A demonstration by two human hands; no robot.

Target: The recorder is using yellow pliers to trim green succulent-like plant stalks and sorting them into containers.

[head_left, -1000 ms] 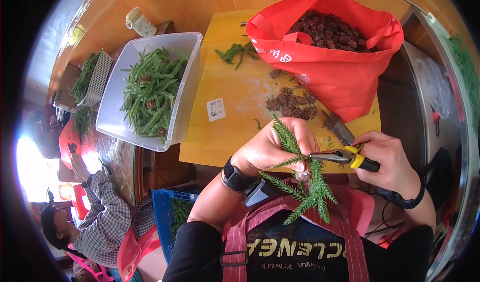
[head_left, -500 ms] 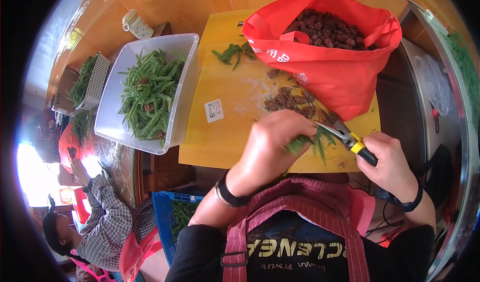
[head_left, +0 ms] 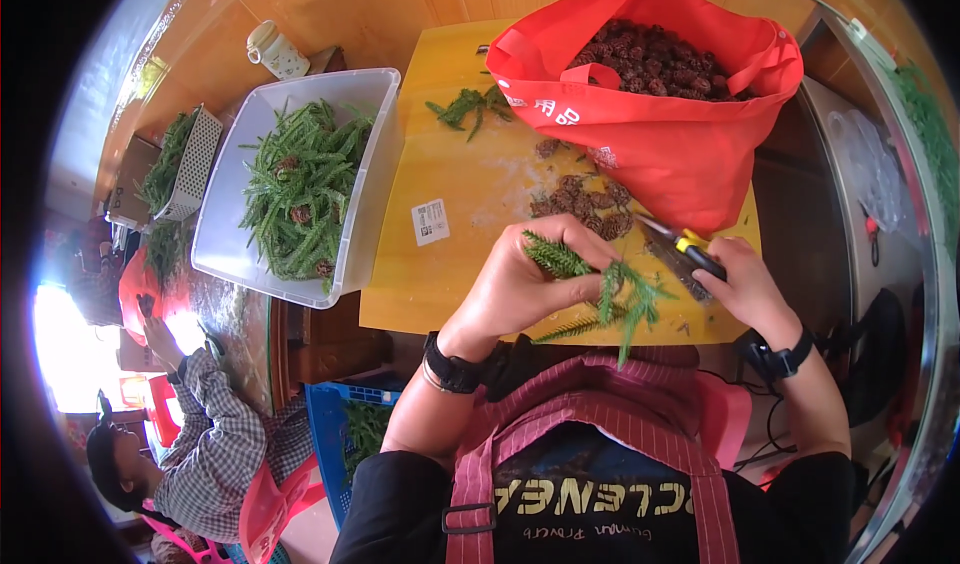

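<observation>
My left hand (head_left: 530,282) pinches a green fir sprig (head_left: 628,302) over the near edge of the yellow table (head_left: 440,284). Its needled twigs spread to both sides of my fingers. To the right, my right hand (head_left: 742,282) is closed round the yellow-and-black handles of pliers (head_left: 690,244), whose jaws point up and left, apart from the sprig. Beyond the hands lies a loose group of brown pine cones (head_left: 580,204). A red bag (head_left: 660,154) filled with more cones (head_left: 655,59) stands behind them.
A clear plastic bin (head_left: 215,214) of fir sprigs and some cones stands at the left. Loose greenery (head_left: 468,109) and a white label (head_left: 431,222) lie on the table. A blue crate (head_left: 325,434) sits below. Farther left, a person in a checked shirt (head_left: 215,464) works.
The pliers have come away from the sprig and moved up with my right hand. My left hand has turned, showing more of the sprig.
</observation>
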